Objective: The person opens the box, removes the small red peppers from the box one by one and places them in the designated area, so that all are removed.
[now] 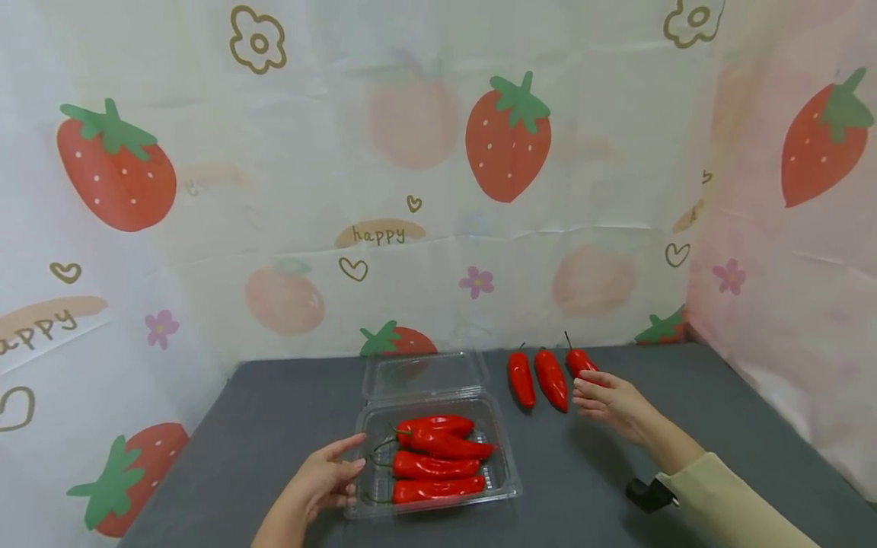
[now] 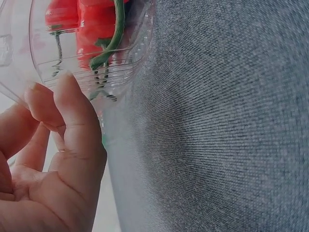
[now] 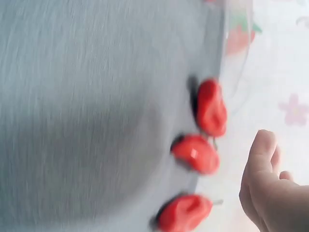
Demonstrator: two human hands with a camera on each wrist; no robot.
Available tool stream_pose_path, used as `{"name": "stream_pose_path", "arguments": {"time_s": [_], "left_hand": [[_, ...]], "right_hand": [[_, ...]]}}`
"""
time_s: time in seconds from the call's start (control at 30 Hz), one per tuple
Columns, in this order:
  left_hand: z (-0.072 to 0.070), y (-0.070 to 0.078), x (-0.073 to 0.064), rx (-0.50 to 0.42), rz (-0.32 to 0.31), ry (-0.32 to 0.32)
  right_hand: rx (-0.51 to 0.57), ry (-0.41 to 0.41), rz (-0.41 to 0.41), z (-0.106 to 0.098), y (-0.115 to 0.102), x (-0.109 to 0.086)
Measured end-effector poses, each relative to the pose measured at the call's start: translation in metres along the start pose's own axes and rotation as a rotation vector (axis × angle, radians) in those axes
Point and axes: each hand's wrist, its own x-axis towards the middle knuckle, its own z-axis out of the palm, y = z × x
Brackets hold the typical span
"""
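Note:
A clear plastic clamshell box (image 1: 510,457) stands on the table with its lid (image 1: 425,374) folded back. Inside lie several red chili peppers (image 1: 438,466) with green stems pointing left. My left hand (image 1: 322,476) pinches the left rim of the box; in the left wrist view its fingertips (image 2: 67,79) meet the rim beside the stems. To the right of the box, three more red chili peppers (image 1: 551,378) lie in a row. Over the rightmost pepper (image 1: 578,361), my right hand (image 1: 617,403) hovers with loose fingers, partly hiding it and holding nothing.
A dark grey table (image 1: 294,411) carries everything. Behind it hangs a pale cloth (image 1: 308,175) printed with strawberries, flowers and hearts, with sides to the left and right. A black strap piece (image 1: 649,495) hangs at my right sleeve (image 1: 733,498).

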Motion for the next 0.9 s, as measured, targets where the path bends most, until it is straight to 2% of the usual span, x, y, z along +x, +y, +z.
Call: {"name": "stream_pose_path", "arguments": {"time_s": [0.37, 0.57, 0.73, 0.9], "left_hand": [[0.004, 0.001, 0.004, 0.025, -0.036, 0.058], [0.002, -0.001, 0.003, 0.02, -0.019, 0.037], [0.002, -0.001, 0.002, 0.012, -0.006, 0.021], [0.002, -0.001, 0.003, 0.017, -0.018, 0.039]], "right_hand": [[-0.017, -0.147, -0.074, 0.049, 0.0, 0.0], [-0.038, -0.255, -0.124, 0.08, -0.004, 0.005], [-0.117, -0.279, -0.151, 0.104, -0.004, 0.014], [-0.193, -0.319, -0.165, 0.124, -0.001, 0.023]]}}
